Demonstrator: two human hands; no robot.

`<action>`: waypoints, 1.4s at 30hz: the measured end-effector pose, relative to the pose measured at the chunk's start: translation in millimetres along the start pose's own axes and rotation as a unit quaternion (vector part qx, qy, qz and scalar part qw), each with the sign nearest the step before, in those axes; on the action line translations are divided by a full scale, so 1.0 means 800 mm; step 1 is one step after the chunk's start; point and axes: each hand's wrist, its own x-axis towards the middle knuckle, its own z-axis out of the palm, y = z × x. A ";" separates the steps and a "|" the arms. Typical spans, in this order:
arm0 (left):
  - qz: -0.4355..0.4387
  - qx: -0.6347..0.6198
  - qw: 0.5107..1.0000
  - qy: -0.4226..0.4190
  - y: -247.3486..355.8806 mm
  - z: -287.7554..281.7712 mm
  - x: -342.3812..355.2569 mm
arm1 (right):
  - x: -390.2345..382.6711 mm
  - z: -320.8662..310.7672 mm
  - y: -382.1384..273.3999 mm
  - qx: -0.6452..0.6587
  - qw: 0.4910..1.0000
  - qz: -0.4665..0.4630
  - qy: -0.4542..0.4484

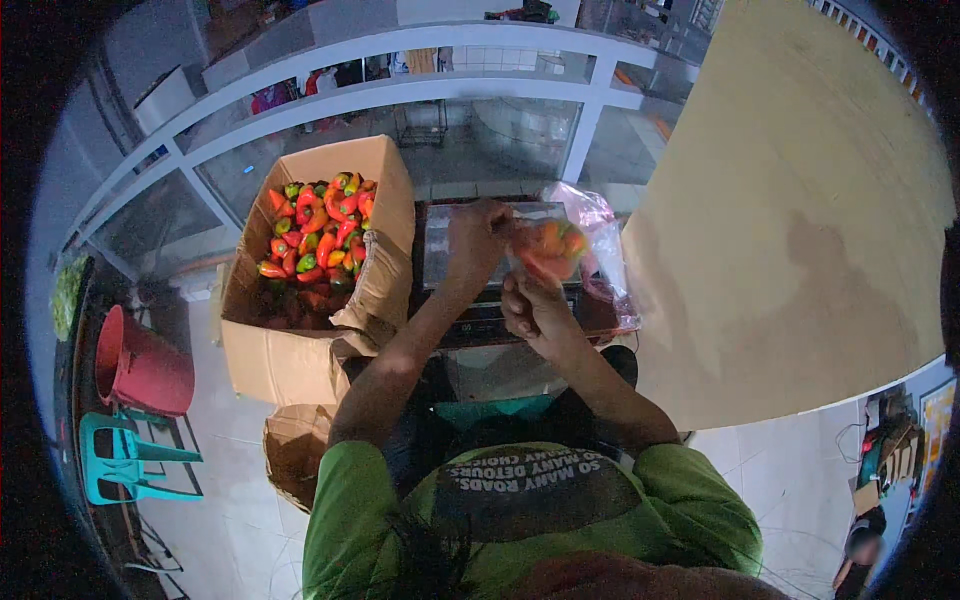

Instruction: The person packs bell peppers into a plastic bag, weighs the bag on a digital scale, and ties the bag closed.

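Note:
A clear plastic bag of red, orange and green peppers hangs above a flat weighing scale. My left hand is closed at the bag's gathered end, on its left side. From below, my right hand has curled fingers against the bag's underside; part of its grip is hidden. Left of the scale stands an open cardboard box holding many loose peppers in red, orange and green. A bunch of thin, clear pinkish plastic bags lies on the scale's right side.
A tall tan board stands close on the right. White railing with glass panels runs behind the scale. To the left are a red bucket, a teal plastic chair and a smaller carton. Another person is at the lower right.

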 end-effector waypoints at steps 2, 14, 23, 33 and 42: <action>0.004 0.015 1.000 0.007 0.005 0.003 -0.005 | -0.007 -0.003 -0.003 0.009 1.000 0.003 -0.011; 0.152 -0.217 0.953 -0.147 0.089 -0.053 -0.004 | -0.016 0.003 -0.174 -0.661 0.665 -0.347 -0.039; 0.036 -0.343 0.938 -0.029 0.138 -0.055 0.022 | -0.007 0.038 -0.109 0.028 0.963 -0.223 -0.150; -0.048 -0.337 0.938 0.071 0.088 -0.022 0.039 | 0.044 0.006 -0.011 0.350 0.920 -0.052 -0.166; -0.020 -0.090 0.995 0.040 0.023 -0.014 0.019 | 0.004 -0.005 -0.049 0.025 0.996 -0.030 -0.075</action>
